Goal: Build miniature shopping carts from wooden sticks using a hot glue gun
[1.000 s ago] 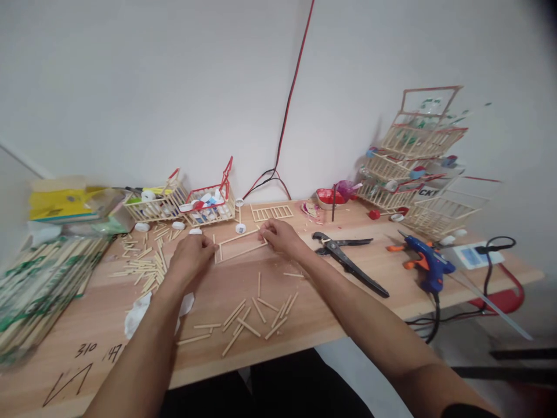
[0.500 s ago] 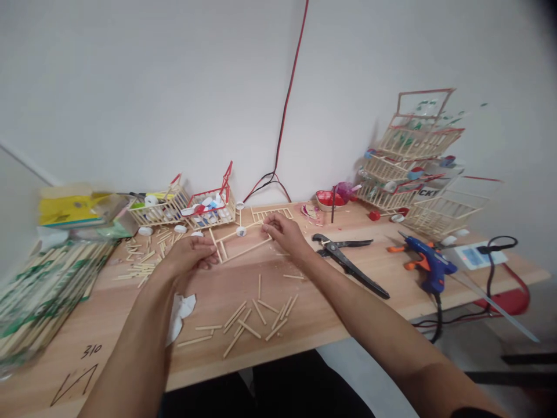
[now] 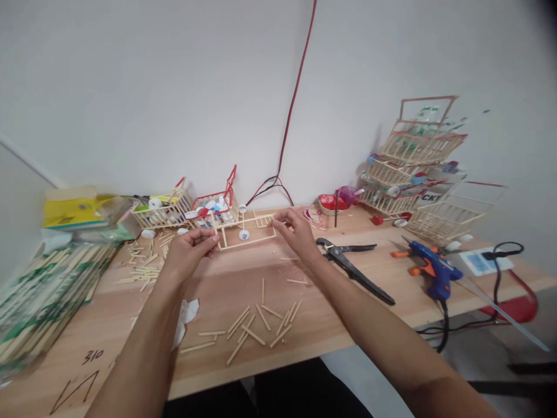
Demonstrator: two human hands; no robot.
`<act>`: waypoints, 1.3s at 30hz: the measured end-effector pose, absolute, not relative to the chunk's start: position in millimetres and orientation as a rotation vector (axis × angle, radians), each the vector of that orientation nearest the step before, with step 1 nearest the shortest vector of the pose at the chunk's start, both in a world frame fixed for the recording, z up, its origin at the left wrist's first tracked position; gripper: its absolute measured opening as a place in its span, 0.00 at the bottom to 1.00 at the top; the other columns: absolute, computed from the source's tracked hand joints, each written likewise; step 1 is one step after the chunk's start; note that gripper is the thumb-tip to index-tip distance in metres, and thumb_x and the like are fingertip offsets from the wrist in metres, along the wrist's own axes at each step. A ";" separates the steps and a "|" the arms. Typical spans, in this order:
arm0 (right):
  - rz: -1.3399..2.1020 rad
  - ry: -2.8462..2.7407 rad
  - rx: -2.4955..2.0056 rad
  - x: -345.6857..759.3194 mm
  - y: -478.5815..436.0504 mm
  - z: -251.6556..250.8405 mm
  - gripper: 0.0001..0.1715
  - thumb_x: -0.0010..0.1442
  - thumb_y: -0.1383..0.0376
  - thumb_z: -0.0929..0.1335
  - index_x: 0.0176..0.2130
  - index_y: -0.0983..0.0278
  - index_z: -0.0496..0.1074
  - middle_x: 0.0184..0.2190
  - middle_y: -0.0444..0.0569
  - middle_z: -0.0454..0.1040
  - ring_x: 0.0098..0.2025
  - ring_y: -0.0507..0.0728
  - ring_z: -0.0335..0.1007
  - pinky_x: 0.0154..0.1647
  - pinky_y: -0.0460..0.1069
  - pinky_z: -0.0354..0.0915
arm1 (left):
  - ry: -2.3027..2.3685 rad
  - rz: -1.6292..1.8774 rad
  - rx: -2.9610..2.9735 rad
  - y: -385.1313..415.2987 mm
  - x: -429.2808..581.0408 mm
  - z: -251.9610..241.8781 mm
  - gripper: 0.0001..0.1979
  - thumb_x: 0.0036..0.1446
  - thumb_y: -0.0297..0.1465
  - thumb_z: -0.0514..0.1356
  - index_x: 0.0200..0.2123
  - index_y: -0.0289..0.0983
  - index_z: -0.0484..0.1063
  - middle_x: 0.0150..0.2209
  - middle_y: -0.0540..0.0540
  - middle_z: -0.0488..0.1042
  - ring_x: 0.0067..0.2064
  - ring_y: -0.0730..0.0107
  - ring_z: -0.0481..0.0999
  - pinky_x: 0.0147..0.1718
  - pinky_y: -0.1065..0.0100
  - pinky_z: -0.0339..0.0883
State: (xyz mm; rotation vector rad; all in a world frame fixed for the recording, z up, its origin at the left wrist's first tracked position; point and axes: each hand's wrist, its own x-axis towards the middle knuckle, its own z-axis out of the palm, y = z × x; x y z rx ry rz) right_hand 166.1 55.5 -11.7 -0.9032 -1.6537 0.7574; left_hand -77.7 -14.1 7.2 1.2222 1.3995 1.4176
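A light rectangular frame of thin wooden sticks (image 3: 248, 242) is held up over the table between my two hands. My left hand (image 3: 194, 248) pinches its left end, where a short crosspiece sits close to the end stick. At the right end, the thumb and fingers of my right hand (image 3: 296, 231) are closed on the frame. Through its opening shows a white round cap (image 3: 243, 235) joined by a stick to another cap behind. Below my hands lie several short cut sticks (image 3: 253, 335).
Black cutters (image 3: 348, 264) and a blue glue gun (image 3: 435, 267) lie to the right. Small stick baskets (image 3: 402, 168) are stacked behind them. Filled small carts (image 3: 213, 210) stand at the back left. Bagged long sticks (image 3: 52, 296) cover the left side.
Both hands have raised the stick frame a little and tilted it more upright. My grip at its two ends continues. The whole view has shifted slightly.
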 end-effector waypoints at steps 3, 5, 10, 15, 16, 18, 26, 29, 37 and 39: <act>0.760 -1.682 -0.936 164.7 55.6 -16.0 0.12 0.59 0.56 0.67 0.35 0.63 0.68 0.34 0.48 0.76 0.34 0.54 0.70 0.35 0.47 0.61 | 1.488 1.434 1.244 -11.0 -80.1 3.3 0.19 0.37 0.40 0.71 0.30 0.34 0.76 0.22 0.50 0.74 0.24 0.74 0.71 0.26 0.72 0.66; 0.777 -1.704 -0.942 162.9 55.3 -19.9 0.13 0.59 0.55 0.67 0.36 0.63 0.68 0.34 0.48 0.76 0.34 0.53 0.70 0.34 0.46 0.60 | 1.522 1.437 1.236 -8.4 -82.6 -0.1 0.19 0.36 0.41 0.71 0.28 0.34 0.75 0.22 0.50 0.74 0.24 0.73 0.72 0.27 0.70 0.67; 0.827 -1.726 -0.910 156.5 52.0 -28.0 0.13 0.59 0.55 0.67 0.35 0.63 0.69 0.33 0.45 0.74 0.34 0.52 0.69 0.36 0.46 0.61 | 1.567 1.456 1.192 -2.8 -89.0 -8.4 0.18 0.34 0.40 0.70 0.26 0.34 0.73 0.22 0.50 0.74 0.24 0.71 0.74 0.29 0.67 0.70; 0.943 -1.700 -0.824 150.4 51.3 -36.6 0.11 0.59 0.57 0.67 0.35 0.63 0.67 0.37 0.47 0.74 0.43 0.54 0.73 0.44 0.47 0.63 | 1.595 1.494 1.159 0.4 -92.7 -15.5 0.17 0.35 0.39 0.69 0.25 0.34 0.72 0.21 0.50 0.73 0.22 0.72 0.73 0.28 0.68 0.70; 0.963 -1.699 -0.813 149.1 51.5 -38.3 0.10 0.59 0.58 0.67 0.35 0.63 0.66 0.37 0.48 0.74 0.45 0.54 0.73 0.46 0.48 0.63 | 1.598 1.499 1.162 0.8 -93.8 -17.0 0.16 0.36 0.39 0.69 0.26 0.34 0.72 0.21 0.50 0.73 0.22 0.73 0.73 0.28 0.68 0.70; 1.002 -1.702 -0.799 146.4 51.8 -41.2 0.09 0.59 0.59 0.67 0.35 0.62 0.65 0.38 0.49 0.75 0.48 0.55 0.73 0.49 0.49 0.63 | 1.606 1.508 1.171 2.0 -96.6 -20.8 0.14 0.38 0.37 0.68 0.26 0.34 0.73 0.21 0.50 0.73 0.22 0.73 0.72 0.27 0.69 0.69; 1.041 -1.700 -0.771 136.8 60.0 -49.5 0.08 0.59 0.60 0.67 0.36 0.61 0.66 0.44 0.52 0.76 0.52 0.57 0.72 0.54 0.52 0.63 | 1.649 1.571 1.186 14.2 -106.5 -42.6 0.12 0.44 0.36 0.65 0.29 0.34 0.74 0.22 0.49 0.75 0.24 0.71 0.73 0.27 0.71 0.66; 1.027 -1.711 -0.771 135.2 65.1 -54.4 0.07 0.59 0.60 0.67 0.36 0.61 0.66 0.45 0.52 0.76 0.51 0.57 0.73 0.54 0.52 0.64 | 1.664 1.580 1.187 16.5 -106.5 -46.3 0.12 0.44 0.36 0.64 0.30 0.34 0.75 0.22 0.49 0.75 0.24 0.71 0.74 0.27 0.70 0.67; 1.012 -1.729 -0.778 133.7 70.8 -63.4 0.08 0.59 0.59 0.67 0.35 0.61 0.65 0.42 0.50 0.76 0.48 0.56 0.73 0.51 0.51 0.64 | 1.799 1.542 1.237 11.8 -101.5 -47.3 0.13 0.47 0.34 0.61 0.35 0.34 0.77 0.26 0.46 0.78 0.28 0.67 0.78 0.33 0.67 0.70; 1.005 -1.738 -0.786 133.9 71.5 -64.1 0.09 0.59 0.59 0.67 0.35 0.61 0.66 0.40 0.50 0.76 0.46 0.56 0.73 0.49 0.50 0.65 | 1.863 1.505 1.280 9.1 -99.9 -44.0 0.13 0.48 0.32 0.59 0.36 0.35 0.78 0.27 0.45 0.79 0.30 0.64 0.78 0.34 0.65 0.69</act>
